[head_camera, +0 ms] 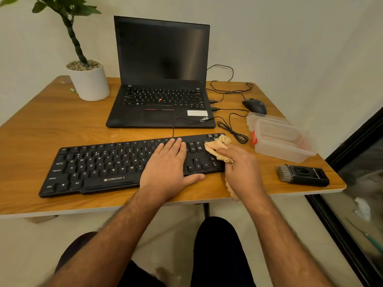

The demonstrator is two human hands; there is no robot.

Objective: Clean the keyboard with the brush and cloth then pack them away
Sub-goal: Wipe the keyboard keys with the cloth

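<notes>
A black keyboard (103, 164) lies along the front of the wooden table (41, 125). My left hand (167, 166) rests flat on its right-middle keys, fingers spread. My right hand (242, 168) grips a beige cloth (217, 147) and presses it onto the keyboard's right end, over the number pad. Part of the cloth hangs below my wrist past the table edge. The black brush (302, 176), with grey bristles at its left end, lies on the table to the right of my right hand.
A clear plastic box (284, 141) with its lid (267, 119) behind it stands right of the keyboard. An open black laptop (161, 79), a mouse (255, 106), loose cables (232, 129) and a potted plant (89, 79) fill the back of the table. The table edge is near the brush.
</notes>
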